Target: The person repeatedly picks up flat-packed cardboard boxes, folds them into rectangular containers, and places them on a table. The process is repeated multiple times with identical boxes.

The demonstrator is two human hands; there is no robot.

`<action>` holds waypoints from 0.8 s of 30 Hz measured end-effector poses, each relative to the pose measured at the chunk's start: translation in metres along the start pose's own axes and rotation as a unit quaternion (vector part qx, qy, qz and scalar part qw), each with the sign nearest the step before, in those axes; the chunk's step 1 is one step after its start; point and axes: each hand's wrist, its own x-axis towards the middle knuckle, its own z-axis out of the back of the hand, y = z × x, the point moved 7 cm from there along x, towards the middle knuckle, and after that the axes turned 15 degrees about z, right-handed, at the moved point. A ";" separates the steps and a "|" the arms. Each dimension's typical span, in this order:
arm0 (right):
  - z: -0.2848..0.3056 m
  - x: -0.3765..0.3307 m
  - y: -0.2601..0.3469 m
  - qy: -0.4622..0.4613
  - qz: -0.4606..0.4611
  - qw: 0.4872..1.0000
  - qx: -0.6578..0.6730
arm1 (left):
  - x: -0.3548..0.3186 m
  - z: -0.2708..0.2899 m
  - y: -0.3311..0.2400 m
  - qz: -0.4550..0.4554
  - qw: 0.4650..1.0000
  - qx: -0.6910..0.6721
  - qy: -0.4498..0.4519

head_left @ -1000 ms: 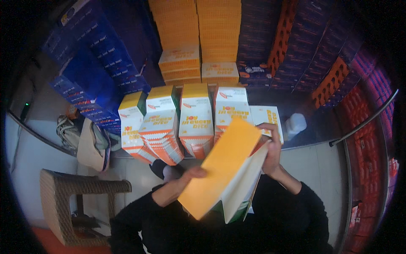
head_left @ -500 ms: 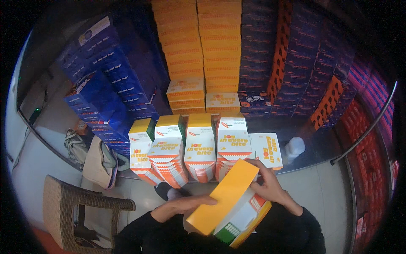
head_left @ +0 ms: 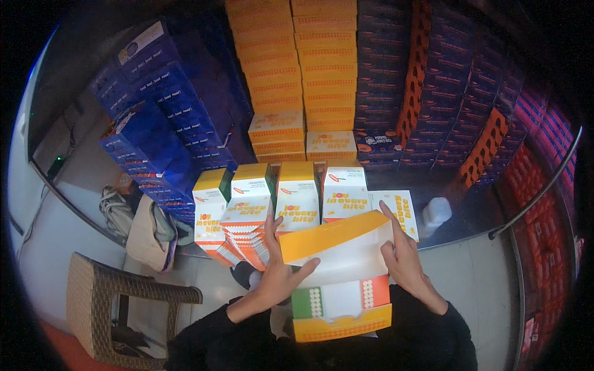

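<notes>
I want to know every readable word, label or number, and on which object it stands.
I copy no wording, only its places:
White cartons: bold yellow-orange lettering, readable; smaller lines, too small.
Blue boxes: white lettering, partly readable.
Yellow boxes: orange lettering on two tops.
Purple box: white lettering.
Red boxes: too blurred.
Held box: pale marks, unreadable.

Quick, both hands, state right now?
Left hand: holding the left end of the open yellow-and-white carton, thumb and fingers spread.
Right hand: holding the same carton's right end.
</notes>
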 end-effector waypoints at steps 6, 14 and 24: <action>0.007 0.005 0.009 -0.011 -0.038 0.999 0.032 | 0.006 0.003 -0.008 -0.003 1.000 0.003 0.006; 0.010 0.000 0.006 -0.031 -0.078 0.983 0.162 | 0.014 0.031 0.002 0.057 0.996 -0.068 0.000; 0.022 -0.014 -0.005 -0.067 -0.101 0.976 0.184 | 0.004 0.023 0.023 0.183 0.925 -0.290 0.165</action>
